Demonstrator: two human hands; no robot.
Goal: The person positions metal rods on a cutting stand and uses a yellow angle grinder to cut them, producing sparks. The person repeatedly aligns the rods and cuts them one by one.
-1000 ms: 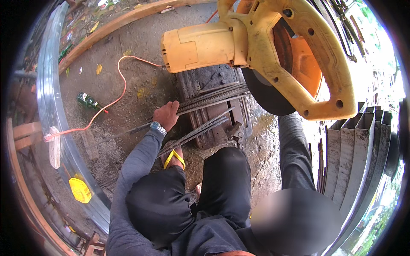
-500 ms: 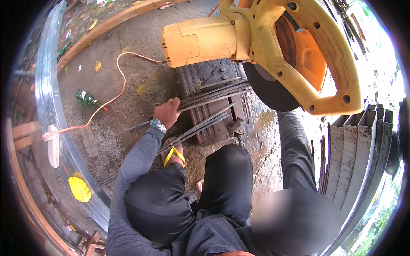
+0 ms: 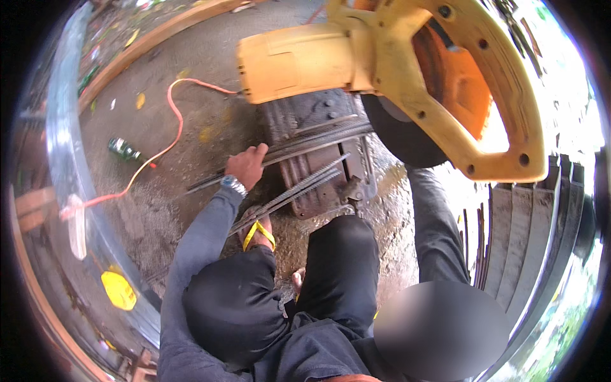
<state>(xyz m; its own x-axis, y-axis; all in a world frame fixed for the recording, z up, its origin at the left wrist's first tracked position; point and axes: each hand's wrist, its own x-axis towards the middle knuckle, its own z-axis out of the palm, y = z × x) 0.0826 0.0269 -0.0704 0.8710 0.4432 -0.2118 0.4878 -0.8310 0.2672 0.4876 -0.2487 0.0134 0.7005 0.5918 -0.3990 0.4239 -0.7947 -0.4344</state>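
My left hand (image 3: 247, 167), wearing a wristwatch, is closed around a bundle of ribbed steel bars (image 3: 312, 144). The bars lie across the dark metal base (image 3: 280, 121) of a yellow cut-off saw (image 3: 296, 62), their right ends reaching the black cutting disc (image 3: 402, 135). Several more ribbed bars (image 3: 296, 191) slant over the base nearer me, passing above my foot in a yellow-strapped sandal (image 3: 259, 234). My right forearm (image 3: 436, 223) reaches up beneath the saw's big loop handle (image 3: 509, 108); the saw hides my right hand.
An orange cord (image 3: 180, 114) curls over the concrete to the saw motor. A green bottle (image 3: 124, 149) lies at left, by a long metal channel (image 3: 67, 146) with a yellow object (image 3: 118, 290) on it. Stacked metal profiles (image 3: 531, 216) stand at right. A wooden beam (image 3: 159, 35) runs along the back.
Less of the held bars' left ends sticks out past my left hand. The saw's handle sits slightly lower in view. My left hand keeps its grip.
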